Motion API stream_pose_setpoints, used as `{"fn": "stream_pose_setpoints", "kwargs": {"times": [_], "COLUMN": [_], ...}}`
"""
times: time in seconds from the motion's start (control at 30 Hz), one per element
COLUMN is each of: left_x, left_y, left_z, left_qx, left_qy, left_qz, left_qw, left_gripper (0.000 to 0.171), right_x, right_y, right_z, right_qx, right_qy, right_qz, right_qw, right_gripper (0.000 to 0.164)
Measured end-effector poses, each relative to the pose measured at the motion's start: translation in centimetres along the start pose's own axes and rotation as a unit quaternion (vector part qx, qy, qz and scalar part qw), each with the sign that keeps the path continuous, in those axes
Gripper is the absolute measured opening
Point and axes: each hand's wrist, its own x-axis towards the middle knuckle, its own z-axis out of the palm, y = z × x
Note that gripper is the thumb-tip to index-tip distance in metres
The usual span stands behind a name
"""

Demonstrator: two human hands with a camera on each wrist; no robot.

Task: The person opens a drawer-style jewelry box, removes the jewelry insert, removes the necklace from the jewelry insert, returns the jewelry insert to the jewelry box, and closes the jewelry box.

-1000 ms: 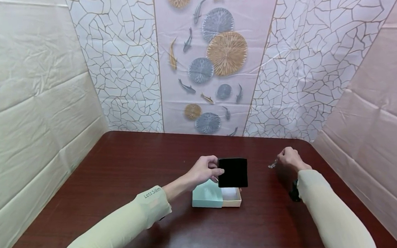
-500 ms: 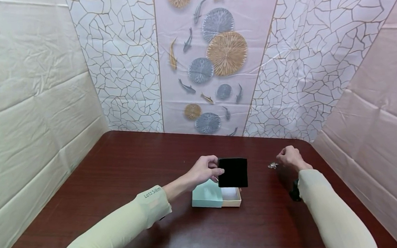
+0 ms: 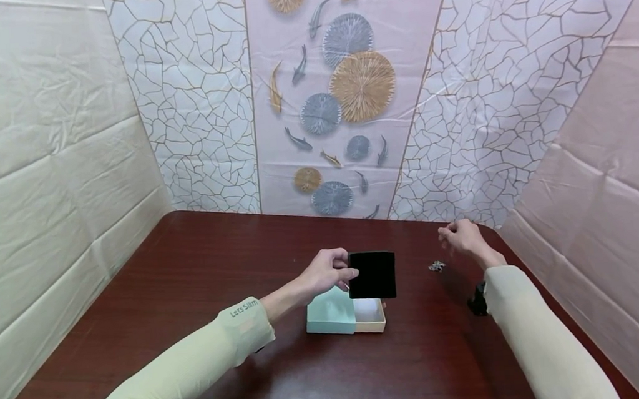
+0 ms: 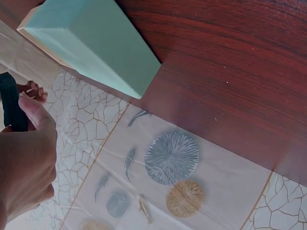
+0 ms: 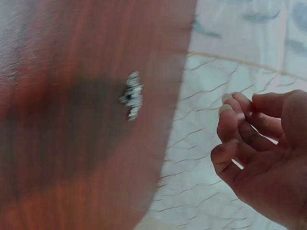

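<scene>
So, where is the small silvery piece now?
In the head view, the silvery piece lies on the table, right of the black square, below and left of the right hand.

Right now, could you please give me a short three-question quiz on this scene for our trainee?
1. Which hand grips the black square pad?
2. True or false: the silvery piece lies inside the teal box.
3. The right hand is: A) pressing on the teal box; B) touching the black square pad; C) apart from the silvery piece.

Key: 1. The left hand. 2. False; it lies on the table. 3. C.
</scene>
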Motion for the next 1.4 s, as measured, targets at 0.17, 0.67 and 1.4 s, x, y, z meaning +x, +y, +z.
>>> {"fn": "stream_pose_setpoints", "kwargs": {"times": [0.17, 0.67, 1.4], "left_x": [0.3, 0.7, -0.8], "left_y": [-0.1, 0.1, -1.4], "left_z": [0.0, 0.0, -2.8], "left_qx": [-0.006, -0.005, 0.311], "left_qy": [0.006, 0.029, -0.074], "left_qz": [-0.006, -0.010, 0.006], "left_qw": [0.9999, 0.9995, 0.9475], "left_gripper": [0.009, 0.012, 0.060], "right_x": [0.0, -0.5, -1.3], "right_y": [-2.5, -10.7, -10.8], "right_z": [-1.1, -2.4, -1.4], "right_qx": [0.022, 0.059, 0.049], "right_qy": [-0.050, -0.402, -0.383], "right_qz": [-0.030, -0.135, -0.090], "right_qw": [0.998, 0.904, 0.918], "right_gripper": [0.039, 0.033, 0.030]}}
